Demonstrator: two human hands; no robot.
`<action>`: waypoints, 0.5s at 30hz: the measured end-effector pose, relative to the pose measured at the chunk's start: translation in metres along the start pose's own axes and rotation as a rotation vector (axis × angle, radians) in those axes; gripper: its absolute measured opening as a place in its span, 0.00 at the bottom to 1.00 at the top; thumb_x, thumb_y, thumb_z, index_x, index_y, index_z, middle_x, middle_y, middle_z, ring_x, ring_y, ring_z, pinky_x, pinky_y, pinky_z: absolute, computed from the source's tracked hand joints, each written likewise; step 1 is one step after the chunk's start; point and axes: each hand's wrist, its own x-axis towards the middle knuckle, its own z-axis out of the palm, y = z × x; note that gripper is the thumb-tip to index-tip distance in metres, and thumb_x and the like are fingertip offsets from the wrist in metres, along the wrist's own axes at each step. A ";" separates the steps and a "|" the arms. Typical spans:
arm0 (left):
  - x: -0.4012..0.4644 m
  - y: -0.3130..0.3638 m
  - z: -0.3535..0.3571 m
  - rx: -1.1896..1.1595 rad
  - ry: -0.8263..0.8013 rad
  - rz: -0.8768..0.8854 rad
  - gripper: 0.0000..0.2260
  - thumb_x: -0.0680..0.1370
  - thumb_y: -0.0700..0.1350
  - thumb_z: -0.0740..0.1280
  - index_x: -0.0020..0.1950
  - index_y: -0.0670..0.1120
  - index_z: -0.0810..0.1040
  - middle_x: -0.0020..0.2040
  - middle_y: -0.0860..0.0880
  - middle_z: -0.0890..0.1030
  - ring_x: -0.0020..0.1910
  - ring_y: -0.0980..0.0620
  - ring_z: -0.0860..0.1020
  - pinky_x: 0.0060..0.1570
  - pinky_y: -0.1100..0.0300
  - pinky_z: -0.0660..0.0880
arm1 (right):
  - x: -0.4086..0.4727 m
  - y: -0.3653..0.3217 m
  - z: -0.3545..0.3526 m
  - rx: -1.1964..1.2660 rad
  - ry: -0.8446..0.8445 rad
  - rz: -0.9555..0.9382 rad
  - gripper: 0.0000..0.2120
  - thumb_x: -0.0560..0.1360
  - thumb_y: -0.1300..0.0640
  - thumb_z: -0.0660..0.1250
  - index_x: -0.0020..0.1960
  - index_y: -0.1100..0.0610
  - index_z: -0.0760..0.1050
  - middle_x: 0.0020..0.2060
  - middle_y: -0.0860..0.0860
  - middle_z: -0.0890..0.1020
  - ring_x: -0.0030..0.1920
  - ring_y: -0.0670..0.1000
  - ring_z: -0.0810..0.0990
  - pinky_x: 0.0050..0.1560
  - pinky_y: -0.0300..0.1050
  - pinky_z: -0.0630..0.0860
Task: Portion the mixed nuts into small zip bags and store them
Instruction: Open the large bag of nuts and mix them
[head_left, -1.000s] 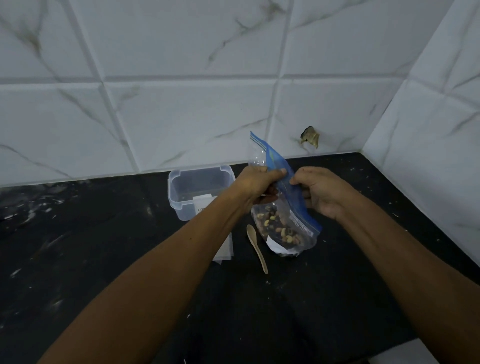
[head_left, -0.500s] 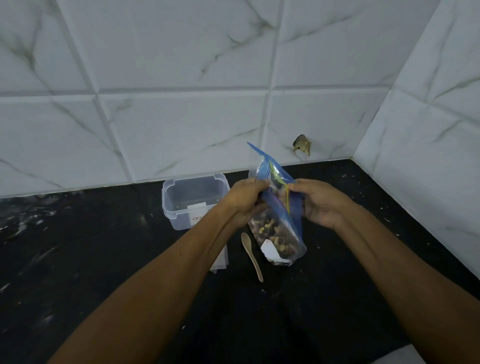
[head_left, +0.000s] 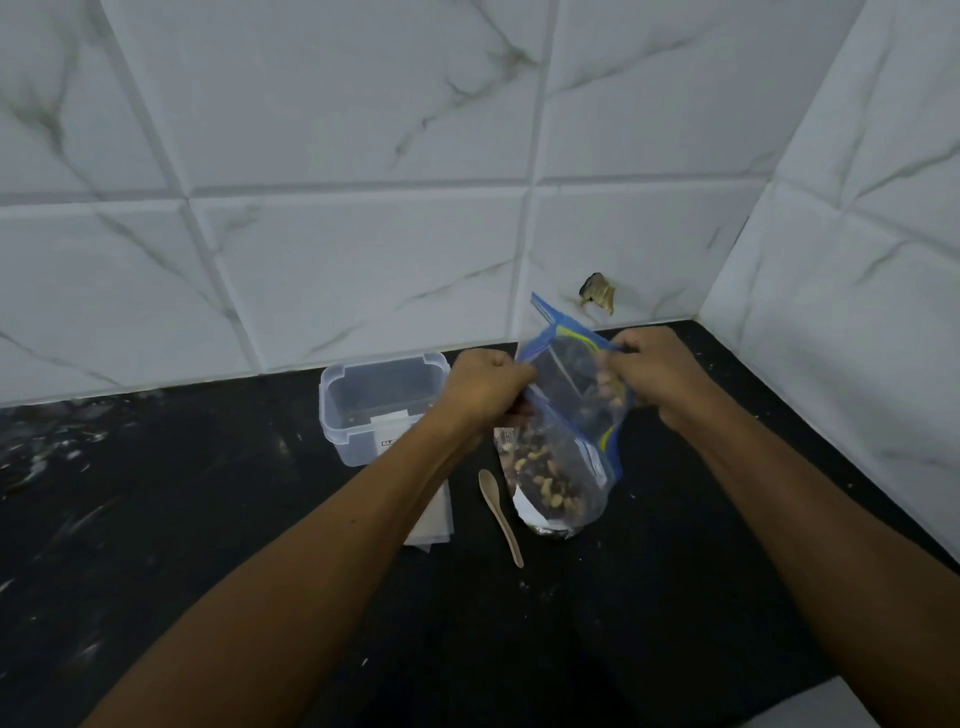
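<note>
A clear zip bag with a blue top band (head_left: 569, 415) stands on the black counter, its lower part full of mixed nuts (head_left: 540, 467). My left hand (head_left: 483, 387) pinches the left side of the bag's mouth and my right hand (head_left: 652, 371) pinches the right side, so the mouth is spread wide between them. A small wooden spoon (head_left: 501, 514) lies on the counter just left of the bag. A stack of flat small clear bags (head_left: 434, 525) lies partly hidden under my left forearm.
An open, lidless clear plastic container (head_left: 363, 410) with a white label stands at the back wall, left of my left hand. White marble-look tiled walls meet in a corner at the right. A chipped hole (head_left: 597, 293) marks the back wall.
Both hands have pulled apart, and the bag's mouth, held nearly flat a second ago, now gapes open. The camera has tilted up a little.
</note>
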 end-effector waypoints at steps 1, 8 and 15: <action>0.002 -0.002 -0.010 0.005 0.053 -0.022 0.10 0.78 0.37 0.65 0.36 0.41 0.74 0.33 0.41 0.78 0.28 0.50 0.78 0.31 0.60 0.79 | 0.004 0.005 -0.009 -0.022 0.050 0.033 0.10 0.74 0.63 0.67 0.34 0.57 0.75 0.38 0.60 0.81 0.35 0.55 0.81 0.32 0.45 0.79; 0.015 -0.015 -0.053 0.278 0.159 -0.061 0.08 0.76 0.40 0.71 0.53 0.43 0.75 0.45 0.43 0.81 0.41 0.48 0.82 0.37 0.58 0.82 | 0.003 0.012 -0.026 -0.023 -0.069 0.098 0.06 0.76 0.67 0.65 0.49 0.59 0.77 0.46 0.56 0.78 0.42 0.52 0.80 0.36 0.45 0.79; 0.016 -0.010 -0.016 -0.102 0.027 -0.066 0.15 0.82 0.45 0.63 0.47 0.32 0.78 0.38 0.38 0.79 0.36 0.45 0.78 0.38 0.53 0.81 | -0.017 -0.009 0.005 0.313 -0.292 0.159 0.10 0.81 0.56 0.62 0.47 0.61 0.77 0.37 0.56 0.82 0.34 0.51 0.81 0.36 0.45 0.80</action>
